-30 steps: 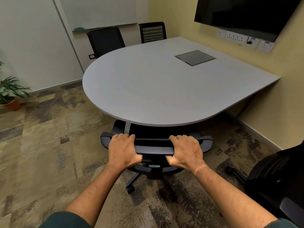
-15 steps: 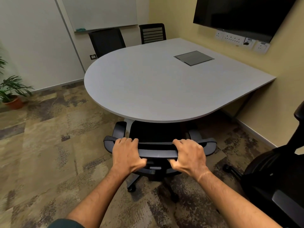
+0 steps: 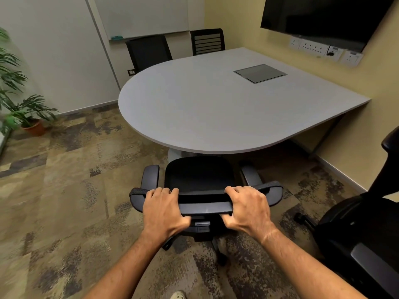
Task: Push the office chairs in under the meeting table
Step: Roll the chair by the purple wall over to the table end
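The chair (image 3: 200, 186) sits at lower centre of the frame, its seat front just tucked beneath the rounded edge of the table (image 3: 216, 108), its arms and most of the seat short of it. I have both hands on its top bar: my left hand (image 3: 164, 212) and right hand (image 3: 248, 210) each curl over the bar, thumbs underneath, gripping it. The bar runs left to right across the frame; the table lies straight ahead, above my hands. Both hands are equally near, so I judge an even forward shove suits. Another chair (image 3: 356, 234) waits at the right edge; 2 more stand at the far side.
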Tool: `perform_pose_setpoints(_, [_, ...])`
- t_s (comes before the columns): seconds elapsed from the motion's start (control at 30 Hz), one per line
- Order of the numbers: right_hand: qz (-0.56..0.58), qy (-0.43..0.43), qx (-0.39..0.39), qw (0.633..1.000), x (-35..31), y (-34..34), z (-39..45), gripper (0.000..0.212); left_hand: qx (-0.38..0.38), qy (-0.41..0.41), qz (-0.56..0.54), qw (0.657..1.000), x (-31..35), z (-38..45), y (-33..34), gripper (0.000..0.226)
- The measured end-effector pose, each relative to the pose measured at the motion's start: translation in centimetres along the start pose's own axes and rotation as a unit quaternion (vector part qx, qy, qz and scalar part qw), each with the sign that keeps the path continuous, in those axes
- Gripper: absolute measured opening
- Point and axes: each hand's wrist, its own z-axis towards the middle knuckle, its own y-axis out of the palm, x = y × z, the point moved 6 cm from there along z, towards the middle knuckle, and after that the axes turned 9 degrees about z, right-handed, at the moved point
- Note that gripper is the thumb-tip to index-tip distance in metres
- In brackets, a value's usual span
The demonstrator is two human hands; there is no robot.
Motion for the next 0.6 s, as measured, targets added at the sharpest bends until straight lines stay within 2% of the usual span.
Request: perform_pose_setpoints(0.6, [-0.017,0.037,0.0,0.999,-3.8,0.7,-0.8,0.044,0.01,0.017,-0.025,1.0,-3.4,-1.1,0.5,0.043])
